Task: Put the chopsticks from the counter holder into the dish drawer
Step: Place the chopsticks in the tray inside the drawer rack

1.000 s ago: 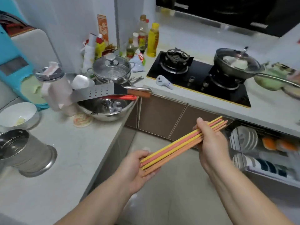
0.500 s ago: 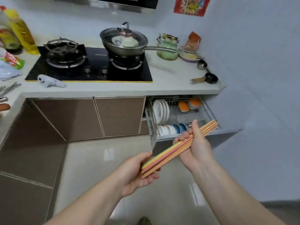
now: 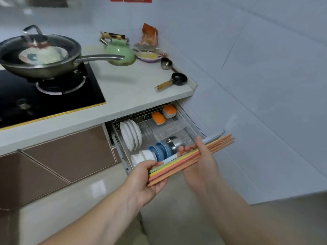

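A bundle of several long chopsticks (image 3: 178,162) in green, yellow, pink and orange lies slanted across both palms, tips pointing up and right. My left hand (image 3: 145,181) grips the lower ends; my right hand (image 3: 200,161) wraps the middle, thumb up. Both hover over the front edge of the pulled-out dish drawer (image 3: 187,112), a wire rack under the counter holding upright white plates (image 3: 131,135), blue bowls (image 3: 160,150), a white bowl, a steel cup and orange-lidded boxes. The counter holder is out of view.
On the counter (image 3: 134,89) stand a lidded wok (image 3: 39,55) on the black hob, a green kettle (image 3: 120,52), a plate, a snack bag, a ladle and a small black pan (image 3: 178,79). Brown cabinet doors lie left of the drawer, a tiled wall right.
My view swung right and came closer to the drawer. Both hands carried the chopstick bundle from the left counter area to just above the drawer's front.
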